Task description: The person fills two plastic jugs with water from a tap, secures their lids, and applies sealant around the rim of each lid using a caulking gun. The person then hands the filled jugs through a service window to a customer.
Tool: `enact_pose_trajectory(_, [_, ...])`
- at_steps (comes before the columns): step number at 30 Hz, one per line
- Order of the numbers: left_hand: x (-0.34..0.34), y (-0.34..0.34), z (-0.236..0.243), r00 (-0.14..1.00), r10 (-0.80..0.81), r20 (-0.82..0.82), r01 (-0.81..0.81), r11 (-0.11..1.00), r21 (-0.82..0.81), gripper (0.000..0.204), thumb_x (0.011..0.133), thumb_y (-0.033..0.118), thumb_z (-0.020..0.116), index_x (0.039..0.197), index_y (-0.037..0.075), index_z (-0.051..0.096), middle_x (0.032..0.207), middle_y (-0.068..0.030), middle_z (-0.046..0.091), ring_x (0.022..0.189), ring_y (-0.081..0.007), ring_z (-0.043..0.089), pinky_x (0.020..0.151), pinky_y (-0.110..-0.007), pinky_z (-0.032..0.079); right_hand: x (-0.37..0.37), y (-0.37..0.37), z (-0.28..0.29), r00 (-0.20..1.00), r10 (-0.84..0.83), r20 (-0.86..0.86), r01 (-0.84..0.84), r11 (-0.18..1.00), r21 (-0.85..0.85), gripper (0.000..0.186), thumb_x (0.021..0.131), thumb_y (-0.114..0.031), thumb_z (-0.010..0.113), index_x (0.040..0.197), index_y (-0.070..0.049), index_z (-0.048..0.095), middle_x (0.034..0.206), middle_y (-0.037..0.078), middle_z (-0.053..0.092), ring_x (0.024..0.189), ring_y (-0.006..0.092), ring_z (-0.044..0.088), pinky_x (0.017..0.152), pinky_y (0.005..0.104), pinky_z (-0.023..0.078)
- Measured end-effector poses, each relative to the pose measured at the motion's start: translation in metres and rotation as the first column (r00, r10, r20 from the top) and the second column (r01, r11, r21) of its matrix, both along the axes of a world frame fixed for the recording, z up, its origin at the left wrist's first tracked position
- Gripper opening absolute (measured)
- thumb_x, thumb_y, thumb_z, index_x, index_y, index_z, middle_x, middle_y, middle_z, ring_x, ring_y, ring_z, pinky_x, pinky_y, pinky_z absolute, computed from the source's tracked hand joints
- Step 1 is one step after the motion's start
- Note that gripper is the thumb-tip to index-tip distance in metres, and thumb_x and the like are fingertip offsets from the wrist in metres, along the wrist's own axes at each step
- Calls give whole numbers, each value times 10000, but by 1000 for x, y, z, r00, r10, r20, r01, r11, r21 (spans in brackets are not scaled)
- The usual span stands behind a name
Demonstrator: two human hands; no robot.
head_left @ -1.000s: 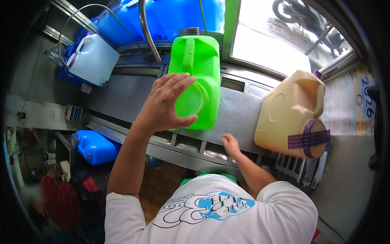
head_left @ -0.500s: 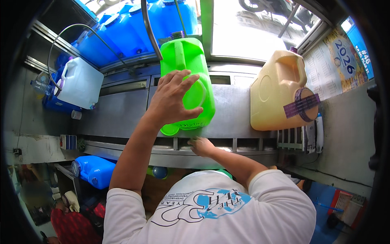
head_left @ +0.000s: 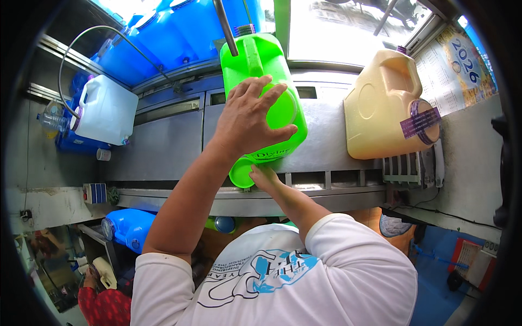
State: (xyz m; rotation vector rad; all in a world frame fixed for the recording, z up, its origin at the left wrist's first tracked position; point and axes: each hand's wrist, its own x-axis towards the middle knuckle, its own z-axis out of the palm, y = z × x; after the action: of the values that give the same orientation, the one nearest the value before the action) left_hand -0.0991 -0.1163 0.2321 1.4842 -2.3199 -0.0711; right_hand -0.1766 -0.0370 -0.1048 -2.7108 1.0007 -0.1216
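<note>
Green jug (head_left: 283,68) rests on a metal desk (head_left: 168,141) at 12 o'clock in my view, with the end of a metal pipe (head_left: 225,27) showing over its 11 o'clock corner. I have my left hand (head_left: 244,117) over its round mouth (head_left: 283,111), the grip open with thumb and fingers spread wide; from my remote post I cannot tell whether the palm touches plastic. My right hand (head_left: 263,176) meets a round green lid (head_left: 241,173) just off the jug's 7 o'clock corner, fingertips at the lid's 3 o'clock edge; whether that grip is closed on the rim, I cannot tell. Well apart at the jug's 3 o'clock, I see a yellow jug (head_left: 375,108), purple tape (head_left: 416,125) across its cap (head_left: 432,132). A pale blue jug (head_left: 111,111) sits at 9 o'clock.
</note>
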Motion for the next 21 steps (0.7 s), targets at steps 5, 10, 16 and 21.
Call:
enact_pose_trajectory(5, [-4,-3,1,999,-9,35,8,1000,3,817,741,620,719,1410,195,525,1449,-170,469,1354,-385,419,1131,-483,328,-39,8,26,998,65,-26,-55,956,289,209,843,-135,581,1018,-59,667,1044,142,633,1033,353,628,876,479,508])
enact_pose_trajectory(10, [0,-2,-3,998,-6,59,6,1000,1,833,765,667,686,1430,202,502,1477,-160,449,1378,-380,398,1141,-478,319,-111,11,175,984,-163,-65,169,775,609,398,864,-285,657,1202,-88,584,1149,167,676,1034,375,652,891,471,505])
enact_pose_trajectory(16, [16,-15,-5,964,-150,-221,162,986,36,890,720,642,742,1427,162,494,1463,-173,459,1386,-376,386,1165,-461,287,-190,-37,321,640,-599,482,-157,512,845,306,894,-46,658,1183,-36,559,955,33,643,787,109,619,698,279,524])
enact_pose_trajectory(21, [55,9,-34,616,-238,-751,243,964,-106,1065,640,477,897,1487,89,381,1453,-197,454,1368,-353,418,1134,-449,344,-143,-102,353,665,-579,471,358,801,480,493,945,-412,598,1201,6,642,939,147,708,810,241,663,747,354,520])
